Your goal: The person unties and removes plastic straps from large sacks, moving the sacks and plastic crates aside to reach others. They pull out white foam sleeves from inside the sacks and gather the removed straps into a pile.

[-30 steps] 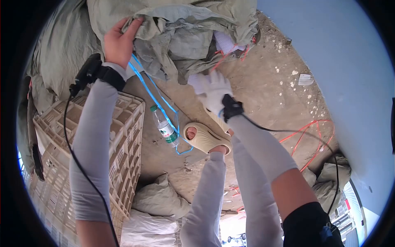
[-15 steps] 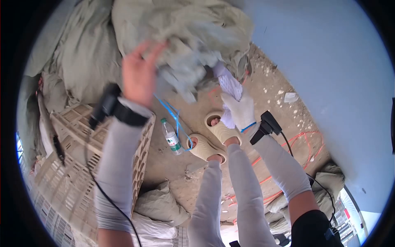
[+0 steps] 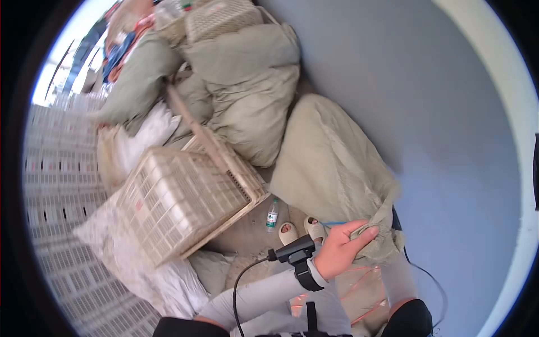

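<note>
A large grey-green sack [image 3: 331,160] leans against the blue-grey wall, its gathered mouth hanging toward me at the lower right. My left hand [image 3: 339,253], bare, pinches the edge of that mouth between thumb and fingers. Behind the sack cloth my right hand is hidden; only the right sleeve [image 3: 397,278] shows below the mouth. The purple cloth is out of sight. Below the sack are my feet in beige clogs [image 3: 287,233], with a green-labelled plastic bottle [image 3: 272,217] on the floor beside them.
A beige plastic crate [image 3: 179,196] stands left of the sack, near a wooden board [image 3: 196,129]. More full sacks [image 3: 247,106] are piled behind. Stacked crates [image 3: 62,196] line the far left, and the wall [image 3: 438,168] fills the right. Red cord [image 3: 359,292] lies on the floor.
The view has lifted and shifted. My left hand has moved from above the sack cloth to its mouth and closed on it. My gloved right hand, which held purple cloth, is now hidden behind the sack.
</note>
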`<state>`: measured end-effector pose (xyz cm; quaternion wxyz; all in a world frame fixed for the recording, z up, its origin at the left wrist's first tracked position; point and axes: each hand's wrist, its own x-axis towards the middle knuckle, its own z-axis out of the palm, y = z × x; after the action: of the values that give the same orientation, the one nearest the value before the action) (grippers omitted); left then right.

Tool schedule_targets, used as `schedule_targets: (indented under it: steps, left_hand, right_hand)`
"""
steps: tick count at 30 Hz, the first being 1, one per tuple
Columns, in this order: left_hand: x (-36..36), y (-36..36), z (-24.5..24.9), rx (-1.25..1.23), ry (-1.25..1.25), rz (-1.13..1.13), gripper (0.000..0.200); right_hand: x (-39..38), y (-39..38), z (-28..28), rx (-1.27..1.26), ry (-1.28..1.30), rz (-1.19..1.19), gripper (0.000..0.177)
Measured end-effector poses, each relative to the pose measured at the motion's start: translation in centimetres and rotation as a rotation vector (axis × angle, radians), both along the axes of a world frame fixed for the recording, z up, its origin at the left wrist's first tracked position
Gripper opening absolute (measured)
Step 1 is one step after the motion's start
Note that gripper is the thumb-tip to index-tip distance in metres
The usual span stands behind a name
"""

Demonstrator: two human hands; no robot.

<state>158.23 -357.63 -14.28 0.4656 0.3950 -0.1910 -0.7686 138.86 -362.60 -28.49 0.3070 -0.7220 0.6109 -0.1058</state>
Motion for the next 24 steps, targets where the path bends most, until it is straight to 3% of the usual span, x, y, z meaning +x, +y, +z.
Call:
schedule_targets:
  steps: [1, 2, 5, 6, 9, 12, 14, 15, 17, 18, 19, 20, 21, 23, 24]
  left_hand:
    - [-0.6, -1.8, 0.5, 0.043, 0.123, 0.051, 0.024]
    - [-0.7, -0.4, 4.9, 0.035, 0.169, 0.118, 0.024]
    - [1.2, 2.5, 13.0, -0.216, -0.143, 0.204, 0.026]
    - [2.5, 3.1, 14.1, -0.287, -0.267, 0.241, 0.027]
    - [1.9, 2.3, 12.8, -0.246, -0.152, 0.565, 0.026]
    - [6.1, 9.4, 12.1, 0.0, -0.471, 0.575, 0.026]
    - [5.9, 15.2, 10.9, -0.066, -0.617, 0.823, 0.027]
    - [5.9, 19.5, 12.7, -0.104, -0.684, 0.921, 0.027]
    - [5.0, 26.7, 13.3, 0.009, -0.501, 1.133, 0.025]
    - [5.1, 31.5, 15.0, 0.195, -0.574, 1.111, 0.024]
    - [4.9, 35.5, 15.3, 0.068, -0.713, 1.234, 0.024]
    - [4.9, 39.8, 15.8, 0.155, -0.763, 1.281, 0.024]
    - [4.5, 43.5, 18.9, 0.259, -0.78, 1.374, 0.025]
    - [4.8, 51.9, 19.5, 0.496, -0.713, 1.5, 0.021]
    - [4.4, 55.8, 19.0, 0.335, -0.788, 1.65, 0.019]
  right_hand:
    - [-0.9, -0.7, 2.4, 0.008, 0.028, 0.019, 0.035]
    - [-1.3, 0.6, 7.2, -0.017, 0.049, 0.035, 0.035]
    - [-2.4, 4.0, 16.9, -0.073, 0.097, 0.079, 0.036]
    - [-2.5, 5.4, 19.3, -0.086, 0.102, 0.097, 0.036]
    - [-5.8, 4.4, 21.4, -0.143, 0.0, 0.21, 0.038]
    - [-7.6, 6.1, 20.9, -0.108, -0.028, 0.337, 0.034]
    - [-8.5, 6.8, 19.8, -0.093, -0.091, 0.41, 0.028]
    - [-7.6, 8.4, 22.4, -0.099, -0.098, 0.46, 0.026]
    - [-5.0, 10.8, 23.2, -0.138, -0.227, 0.568, 0.023]
    - [-3.6, 12.3, 24.5, -0.155, -0.281, 0.635, 0.021]
    - [-2.0, 13.7, 25.5, -0.053, -0.313, 0.635, 0.021]
    - [0.2, 15.4, 26.6, 0.048, -0.349, 0.631, 0.021]
    - [2.5, 17.4, 27.5, 0.151, -0.383, 0.625, 0.021]
    - [7.9, 21.6, 28.1, 0.123, -0.494, 0.75, 0.017]
    - [10.2, 23.4, 28.4, 0.073, -0.494, 0.868, 0.016]
